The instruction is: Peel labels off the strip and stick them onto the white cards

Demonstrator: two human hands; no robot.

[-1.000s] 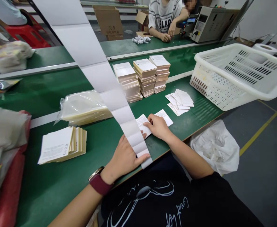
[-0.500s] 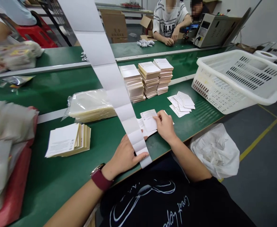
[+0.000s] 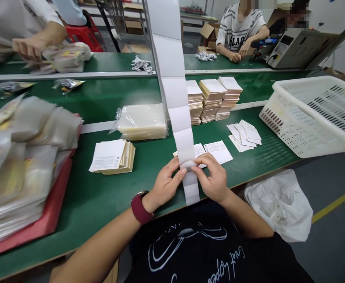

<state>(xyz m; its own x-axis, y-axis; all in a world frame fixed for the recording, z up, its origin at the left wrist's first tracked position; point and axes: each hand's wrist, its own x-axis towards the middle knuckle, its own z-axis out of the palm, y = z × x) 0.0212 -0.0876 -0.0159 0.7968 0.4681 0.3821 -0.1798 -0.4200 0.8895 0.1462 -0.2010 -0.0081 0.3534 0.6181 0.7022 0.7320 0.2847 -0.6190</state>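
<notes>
Head view: a smooth, paper-like white strip (image 3: 176,94), crosswise creased, top cut off by the frame, runs down toward the green table's (image 3: 148,157) near edge. Left hand (image 3: 168,181) and right hand (image 3: 212,179) pinch it, thumbs against forefingers, remaining fingers partly hidden. It partly covers printed cards (image 3: 219,152) and a blocky card stack (image 3: 196,104).

Wht bskt (image 3: 292,120), red stool (image 3: 83,37) bk.
</notes>
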